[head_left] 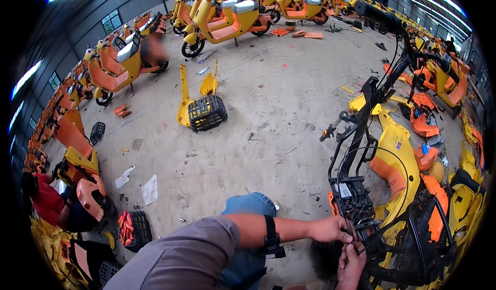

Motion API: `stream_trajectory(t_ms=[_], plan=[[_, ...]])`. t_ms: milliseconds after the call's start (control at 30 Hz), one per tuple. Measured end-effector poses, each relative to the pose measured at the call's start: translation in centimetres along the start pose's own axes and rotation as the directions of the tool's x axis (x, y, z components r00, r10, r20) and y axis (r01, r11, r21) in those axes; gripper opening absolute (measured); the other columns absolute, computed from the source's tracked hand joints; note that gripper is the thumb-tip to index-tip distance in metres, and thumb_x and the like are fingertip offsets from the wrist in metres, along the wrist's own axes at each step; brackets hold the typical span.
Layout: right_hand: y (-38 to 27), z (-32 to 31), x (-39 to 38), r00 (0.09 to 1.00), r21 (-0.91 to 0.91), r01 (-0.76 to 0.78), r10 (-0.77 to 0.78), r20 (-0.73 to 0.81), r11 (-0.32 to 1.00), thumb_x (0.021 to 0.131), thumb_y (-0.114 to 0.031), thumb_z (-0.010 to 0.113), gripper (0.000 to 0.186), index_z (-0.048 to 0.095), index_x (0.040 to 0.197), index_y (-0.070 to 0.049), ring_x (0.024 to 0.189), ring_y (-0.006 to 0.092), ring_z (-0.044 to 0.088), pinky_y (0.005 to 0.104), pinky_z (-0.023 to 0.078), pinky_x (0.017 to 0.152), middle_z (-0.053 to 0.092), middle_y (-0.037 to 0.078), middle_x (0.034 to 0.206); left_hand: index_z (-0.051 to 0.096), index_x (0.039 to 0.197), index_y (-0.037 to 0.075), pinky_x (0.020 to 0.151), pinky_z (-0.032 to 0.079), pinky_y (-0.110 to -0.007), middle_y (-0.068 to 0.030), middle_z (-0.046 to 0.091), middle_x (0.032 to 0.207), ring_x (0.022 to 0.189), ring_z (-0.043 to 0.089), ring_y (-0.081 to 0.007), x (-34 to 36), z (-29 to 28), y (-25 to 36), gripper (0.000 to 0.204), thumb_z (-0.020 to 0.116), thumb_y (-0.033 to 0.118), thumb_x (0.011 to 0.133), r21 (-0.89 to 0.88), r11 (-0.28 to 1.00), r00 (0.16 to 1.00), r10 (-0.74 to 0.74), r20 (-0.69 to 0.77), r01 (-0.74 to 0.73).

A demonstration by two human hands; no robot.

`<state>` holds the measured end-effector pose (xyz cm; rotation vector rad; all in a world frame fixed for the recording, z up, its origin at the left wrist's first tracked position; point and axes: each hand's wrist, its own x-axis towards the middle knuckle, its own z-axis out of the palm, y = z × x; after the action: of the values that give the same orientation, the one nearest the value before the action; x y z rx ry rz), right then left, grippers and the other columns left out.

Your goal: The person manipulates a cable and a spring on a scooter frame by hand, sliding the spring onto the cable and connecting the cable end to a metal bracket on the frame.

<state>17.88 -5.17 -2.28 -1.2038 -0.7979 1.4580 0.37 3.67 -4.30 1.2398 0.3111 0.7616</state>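
1. Head view is showing the left hand (328, 229) pinching a thin black cable (352, 228) on the stripped black scooter frame (361, 135), lower right.
2. Right hand (351, 265) is gripping the same cable just below, fingers (347, 248) closed.
3. Black plastic basket (206, 113) is sitting well apart on the concrete floor (268, 93).

Bare matt black metal on the stripped scooter frame (361, 135), tubes smooth, thin black rubbery cables looped around. Black ribbed plastic on the controller box (354, 199) beside the left hand (328, 229) and right hand (351, 264). Glossy yellow plastic on the body panel (400, 145), orange panels (426, 127) equally shiny. Dull grey concrete floor (268, 119), rough, stained and dusty. Black moulded plastic lattice on the basket (207, 113). Soft grey cloth sleeve (181, 259), blue denim knee (250, 205), black fabric wrist strap (270, 236). Crumpled white paper (150, 189).
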Motion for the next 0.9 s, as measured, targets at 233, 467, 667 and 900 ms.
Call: stream_trajectory(t_ms=[233,467,667,900], plan=[[-1.7,2.6,0.2,0.962,0.155,-0.256,0.235,0.142,0.954,0.096,-0.035,0.061,0.036,0.054,0.101,0.001,0.048,0.009,0.048,0.0189,0.034,0.035,0.062,0.013,0.081,0.064,0.1,-0.007,0.064,0.052,-0.03,-0.0079,0.061,0.092,0.069,0.06,-0.016,-0.6,-1.1,0.7,0.021,0.062,0.013,0.095,-0.248,0.968,0.998,-0.027,0.059,0.041],[-1.2,0.7,0.9,0.95,0.051,-0.223,0.205,0.235,0.974,0.096,-0.036,0.06,0.038,0.057,0.1,0.002,0.052,0.0136,0.053,0.0217,0.037,0.036,0.064,0.014,0.081,0.063,0.1,-0.006,0.056,0.051,-0.028,-0.0056,0.061,0.077,0.063,0.059,-0.0124,0.0,-0.2,1.0,0.023,0.058,0.016,0.098,-0.219,0.975,0.994,-0.022,0.108,0.045],[-2.6,1.4,0.7,0.964,-0.219,-0.171,0.209,0.162,0.961,0.099,-0.022,0.054,0.023,0.061,0.11,-0.003,0.051,0.005,0.047,0.0173,0.034,0.04,0.06,0.002,0.078,0.065,0.099,-0.005,0.062,0.051,-0.028,-0.005,0.062,0.086,0.072,0.059,-0.0126,0.4,-0.9,-1.0,0.022,0.06,0.016,0.097,-0.058,0.998,0.998,0.04,0.047,-0.038],[-2.1,0.3,1.7,0.967,0.166,-0.192,0.158,0.199,0.967,0.098,-0.04,0.055,0.045,0.057,0.106,0.004,0.052,0.0093,0.052,0.0198,0.036,0.038,0.064,0.013,0.082,0.066,0.103,-0.004,0.078,0.049,-0.031,-0.0054,0.065,0.094,0.086,0.06,-0.0134,1.7,-1.7,1.3,0.022,0.064,0.016,0.095,-0.286,0.943,0.98,-0.135,0.145,0.172]])
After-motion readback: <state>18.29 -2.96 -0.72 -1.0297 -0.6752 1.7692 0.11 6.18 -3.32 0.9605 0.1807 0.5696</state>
